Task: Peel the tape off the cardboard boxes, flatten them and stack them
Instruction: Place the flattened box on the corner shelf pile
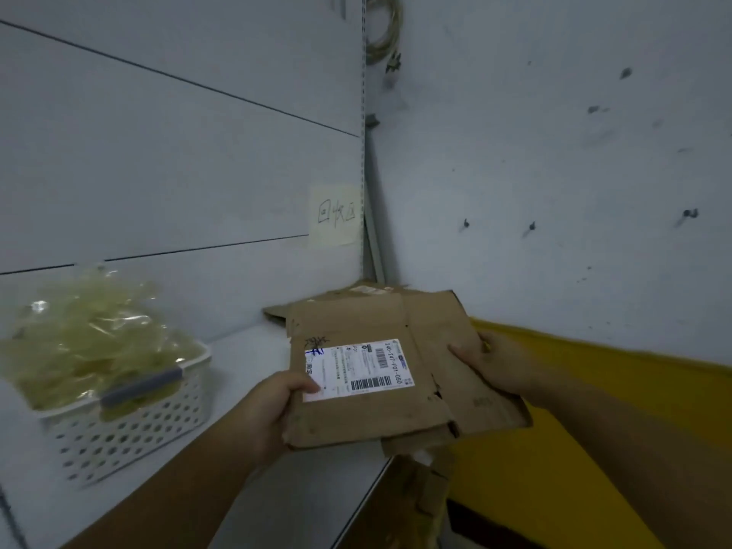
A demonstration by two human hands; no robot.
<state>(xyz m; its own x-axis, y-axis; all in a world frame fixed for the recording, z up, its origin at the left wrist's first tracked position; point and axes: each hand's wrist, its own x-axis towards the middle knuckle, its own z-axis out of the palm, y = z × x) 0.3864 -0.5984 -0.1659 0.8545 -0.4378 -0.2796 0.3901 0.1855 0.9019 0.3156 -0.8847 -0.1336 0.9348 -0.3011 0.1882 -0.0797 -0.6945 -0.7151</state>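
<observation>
A flattened brown cardboard box (396,414) with a white shipping label (356,368) is held flat above the shelf's right end. My left hand (273,410) grips its left edge, thumb on the label. My right hand (495,362) grips its right edge, thumb on top. More flattened cardboard (356,295) lies behind it in the shelf's back corner. Another piece of cardboard (427,493) shows below the held box, past the shelf edge.
A white perforated basket (130,429) heaped with crumpled clear tape (87,334) stands on the white shelf (253,358) at the left. A handwritten paper note (336,215) is stuck on the back panel. A yellow band (594,390) runs along the right wall.
</observation>
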